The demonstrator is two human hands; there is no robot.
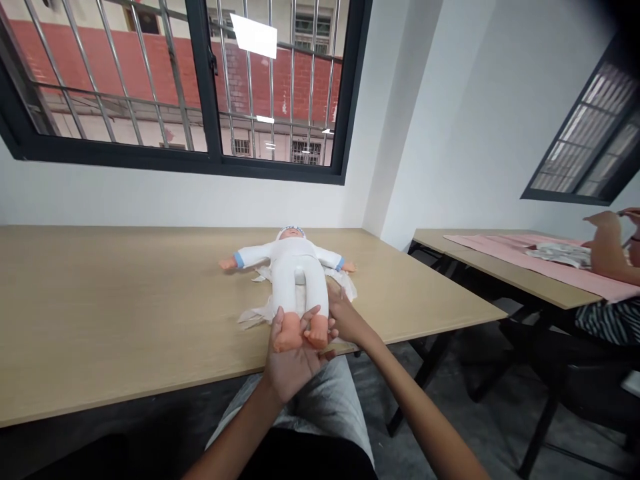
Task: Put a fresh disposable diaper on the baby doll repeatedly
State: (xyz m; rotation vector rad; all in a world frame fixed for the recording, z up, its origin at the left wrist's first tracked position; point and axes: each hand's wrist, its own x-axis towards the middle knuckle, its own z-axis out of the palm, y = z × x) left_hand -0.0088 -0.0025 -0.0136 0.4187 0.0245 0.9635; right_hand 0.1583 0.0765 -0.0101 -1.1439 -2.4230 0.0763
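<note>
A baby doll [295, 260] in a white suit with blue cuffs lies on its back on the table, arms spread and feet towards me. My left hand [293, 363] is palm up beneath the doll's bare feet, with its thumb and fingers wrapped around the ankles. Against the doll's lower leg, on the right, is my right hand [345, 319]. Its fingers are mostly hidden beside and behind the leg, near the white cloth. This thin, crumpled white cloth [257, 316] lies under the doll and sticks out on both sides.
The wooden table [125, 300] stands against the wall below a barred window [215, 163]. To the right, another table [540, 283] carries a pink cloth [505, 247] and a patterned cloth [560, 253]. A person's arm [607, 250] reaches over it. A dark chair [565, 373] stands below.
</note>
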